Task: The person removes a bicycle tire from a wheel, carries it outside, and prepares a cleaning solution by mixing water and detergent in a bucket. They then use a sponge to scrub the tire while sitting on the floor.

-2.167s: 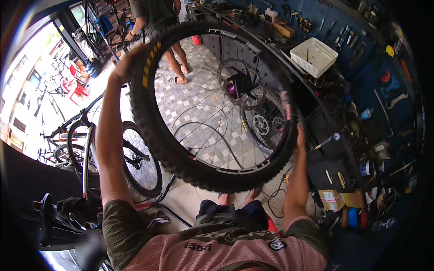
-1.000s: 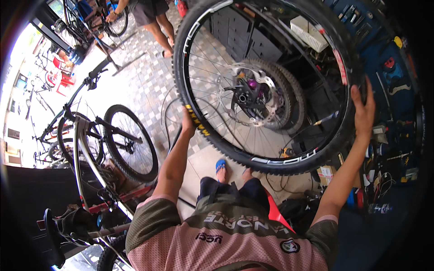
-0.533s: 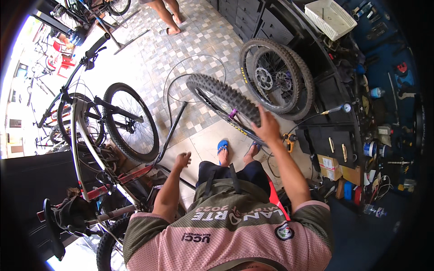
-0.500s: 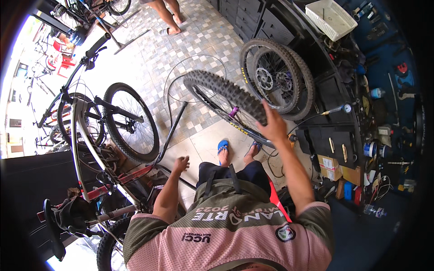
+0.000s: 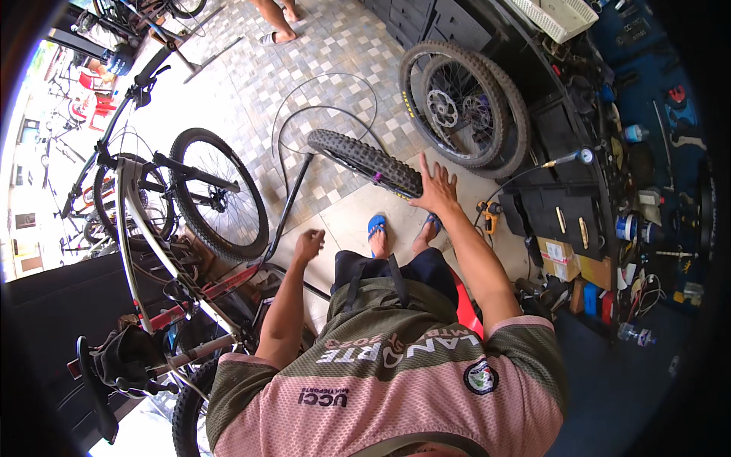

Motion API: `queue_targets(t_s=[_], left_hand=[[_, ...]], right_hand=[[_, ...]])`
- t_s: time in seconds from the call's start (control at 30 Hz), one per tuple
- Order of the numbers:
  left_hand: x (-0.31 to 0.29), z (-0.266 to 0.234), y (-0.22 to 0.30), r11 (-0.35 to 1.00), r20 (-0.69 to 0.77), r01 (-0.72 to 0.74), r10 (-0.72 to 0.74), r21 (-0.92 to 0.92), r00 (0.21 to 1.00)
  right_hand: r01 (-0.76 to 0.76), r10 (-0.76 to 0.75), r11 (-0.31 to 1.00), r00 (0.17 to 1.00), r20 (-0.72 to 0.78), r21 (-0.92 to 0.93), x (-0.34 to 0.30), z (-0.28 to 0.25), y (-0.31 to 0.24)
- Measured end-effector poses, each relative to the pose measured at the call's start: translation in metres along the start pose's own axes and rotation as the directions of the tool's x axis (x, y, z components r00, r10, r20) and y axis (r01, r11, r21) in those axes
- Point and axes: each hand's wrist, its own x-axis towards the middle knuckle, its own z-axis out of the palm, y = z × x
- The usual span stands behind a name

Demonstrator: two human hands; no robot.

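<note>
A bicycle wheel (image 5: pixel 364 154) with a knobby black tyre and a purple hub stands nearly edge-on in front of me. At its near right edge is my right hand (image 5: pixel 436 189), fingers spread and not wrapped round the tyre; whether the palm touches it I cannot tell. My left hand (image 5: pixel 308 246) hangs over the floor at left with loosely bent fingers and nothing visible in it. Nearest to that hand is a black tube-like pole (image 5: pixel 285 213) leaning beside a bicycle.
A bicycle (image 5: pixel 141 221) on a stand fills the left side, its front wheel (image 5: pixel 221 196) close by. Two wheels (image 5: pixel 457 110) lean against black drawers at right. A gauge (image 5: pixel 585 156) on a hose and a yellow-orange tool (image 5: pixel 489 215) are right. Another person's legs (image 5: pixel 276 21) show far off.
The wheel has come down and turned more edge-on. My right hand has opened from its grip on the tyre and moved left. My left hand has risen slightly.
</note>
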Motion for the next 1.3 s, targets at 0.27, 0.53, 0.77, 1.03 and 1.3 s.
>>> queue_targets(t_s=[0.27, 0.53, 0.77, 1.03, 1.3], left_hand=[[-0.006, -0.032, 0.005, 0.977, -0.097, -0.134, 0.152, 0.164, 0.984], [-0.017, -0.007, 0.060, 0.909, -0.028, -0.355, 0.369, 0.216, 0.929], [-0.113, -0.025, 0.274, 0.228, 0.065, -0.601, 0.902, 0.766, 0.426], [-0.056, 0.002, 0.328, -0.243, 0.699, -0.782, 0.642, 0.574, 0.314], [-0.023, 0.109, 0.319, -0.063, 0.649, -0.835, 0.662, 0.547, 0.376]], right_hand=[[0.165, -0.184, 0.944, 0.982, 0.042, 0.287, -0.006, -0.191, -0.036], [0.183, -0.162, 0.965, 0.979, -0.121, 0.188, -0.005, -0.045, -0.043], [0.038, -0.079, 0.911, 0.993, 0.085, 0.411, -0.057, -0.057, -0.015], [0.196, -0.135, 0.923, 0.971, -0.199, 0.331, -0.059, -0.095, -0.005], [-0.688, 0.759, 0.635, 0.641, -0.117, 0.352, -0.291, -0.087, 0.161]])
